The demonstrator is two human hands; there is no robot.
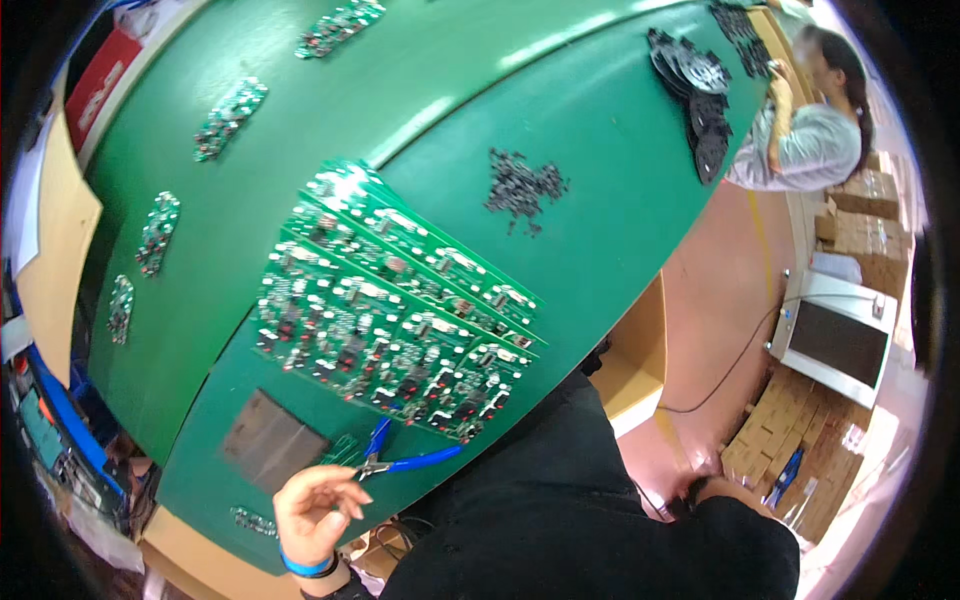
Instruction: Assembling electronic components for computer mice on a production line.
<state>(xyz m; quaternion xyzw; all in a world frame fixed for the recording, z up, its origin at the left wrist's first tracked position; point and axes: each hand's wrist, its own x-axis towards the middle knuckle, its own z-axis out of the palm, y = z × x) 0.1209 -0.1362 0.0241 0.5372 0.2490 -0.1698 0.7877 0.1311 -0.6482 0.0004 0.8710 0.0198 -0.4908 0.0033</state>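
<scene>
- Holding blue pliers (400,458) on the green table (600,150), the left hand (315,512) curls its fingers around their near end.
- Pliers point right, long way across, just near the circuit boards (390,320).
- Right hand (725,492) hangs far right, off the table; its fingers cannot be made out.

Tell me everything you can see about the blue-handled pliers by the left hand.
The pliers are small, with two blue handles and a dark metal head. The handles are spread apart in a V, one pointing up toward the circuit boards, the other toward the right. They lie on the green table, near its front edge. The left hand touches them at the head end with its fingertips. Jaw detail is too small to tell.
</scene>
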